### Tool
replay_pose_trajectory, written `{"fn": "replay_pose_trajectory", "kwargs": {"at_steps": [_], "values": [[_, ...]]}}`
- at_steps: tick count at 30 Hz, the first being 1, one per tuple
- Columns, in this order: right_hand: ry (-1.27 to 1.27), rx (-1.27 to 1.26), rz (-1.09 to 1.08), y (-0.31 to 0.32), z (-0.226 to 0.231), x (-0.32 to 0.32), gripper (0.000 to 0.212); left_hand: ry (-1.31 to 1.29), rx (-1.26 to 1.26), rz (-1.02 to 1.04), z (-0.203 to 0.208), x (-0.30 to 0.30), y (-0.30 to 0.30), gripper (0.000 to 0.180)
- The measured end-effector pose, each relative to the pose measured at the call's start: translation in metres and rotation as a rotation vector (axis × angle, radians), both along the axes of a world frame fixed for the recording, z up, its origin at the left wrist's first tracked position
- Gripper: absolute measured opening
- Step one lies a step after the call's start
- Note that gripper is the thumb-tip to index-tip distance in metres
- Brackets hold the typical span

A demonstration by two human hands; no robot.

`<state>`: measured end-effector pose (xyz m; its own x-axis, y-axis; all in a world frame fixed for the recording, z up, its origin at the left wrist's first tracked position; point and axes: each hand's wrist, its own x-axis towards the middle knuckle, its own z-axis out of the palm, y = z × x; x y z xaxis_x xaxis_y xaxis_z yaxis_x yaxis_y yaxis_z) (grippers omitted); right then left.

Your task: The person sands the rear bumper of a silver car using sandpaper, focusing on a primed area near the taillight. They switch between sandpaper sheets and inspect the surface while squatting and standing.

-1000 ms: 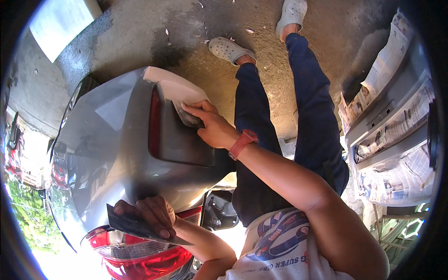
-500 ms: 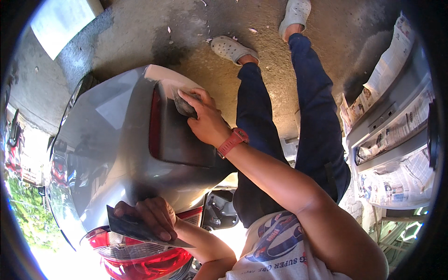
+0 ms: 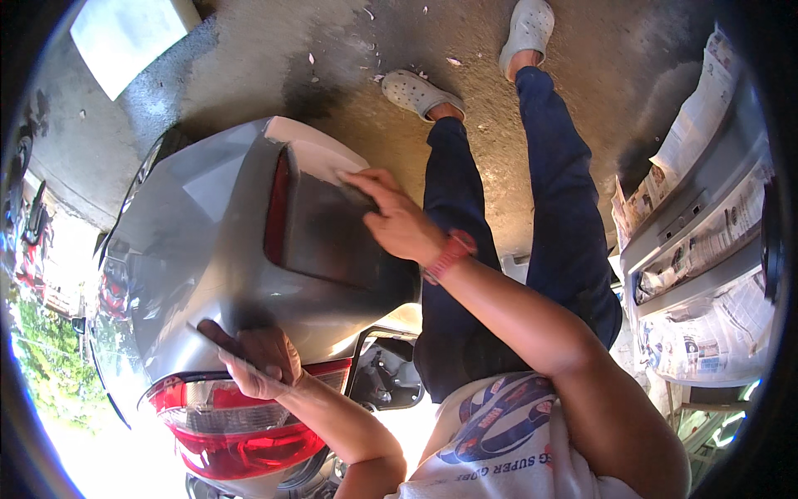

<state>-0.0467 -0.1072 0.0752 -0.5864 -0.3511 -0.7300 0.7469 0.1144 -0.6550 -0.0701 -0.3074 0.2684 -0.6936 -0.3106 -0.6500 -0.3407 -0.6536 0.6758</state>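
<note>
My right hand, with a red watch on the wrist, pinches a thin dark spreader, mostly hidden by the fingers and blurred. It is at the grey car bumper, by the lower end of a pale pinkish patch of filler. A narrow red reflector is set into the bumper beside the patch. My left hand grips a thin dark flat plate, seen nearly edge-on and smeared by motion. That hand is over the red and clear tail light.
Grey panels covered with newspaper stand at the right. My legs are close beside the bumper, and my feet in pale clogs are on the concrete floor. Small pale scraps lie there.
My right hand has moved slightly right and down, its spreader now turned more edge-on. The left hand has shifted up and left, tilting the plate. The view has shifted slightly.
</note>
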Motion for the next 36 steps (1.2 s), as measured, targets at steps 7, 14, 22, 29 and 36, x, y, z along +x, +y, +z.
{"fn": "replay_pose_trajectory", "kwargs": {"at_steps": [7, 14, 22, 29, 36], "values": [[0.302, -0.171, 0.089, 0.104, 0.085, -0.035, 0.074, -0.753, -0.798, -0.071, -0.030, -0.029, 0.099, 0.065], [0.745, -0.126, 0.308, 0.129, 0.065, -0.032, 0.078, -0.616, -0.444, -0.110, -0.052, -0.037, 0.123, 0.051], [0.753, 0.225, 0.593, 0.154, 0.052, -0.066, 0.067, -0.581, -0.943, -0.706, -0.048, -0.033, 0.106, 0.047], [0.626, 0.007, 0.578, 0.108, 0.069, -0.026, 0.077, -0.492, -1.167, 0.002, -0.028, -0.002, 0.045, 0.056], [-0.161, -0.102, 0.072, 0.033, -0.005, 0.031, 0.073, -0.234, -2.532, -0.935, 0.022, 0.041, -0.035, 0.049]]}}
